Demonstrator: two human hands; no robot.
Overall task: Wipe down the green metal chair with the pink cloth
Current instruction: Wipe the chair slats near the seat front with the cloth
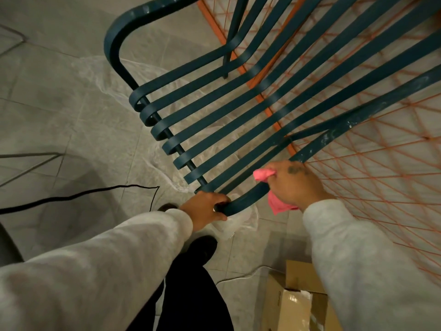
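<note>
The dark green metal chair with flat slats fills the upper middle of the head view, seen from above. My left hand grips the curved frame tube at the chair's near corner. My right hand is closed on the crumpled pink cloth and presses it against the same frame tube, just right of my left hand. Part of the cloth sticks out above and below my fist. White dusty marks show on the frame rail up to the right of my right hand.
An orange wire-mesh piece lies behind and right of the chair. Clear plastic sheet lies on the grey tiled floor beneath. A black cable runs at left. An open cardboard box stands at bottom right. My legs and shoes are below.
</note>
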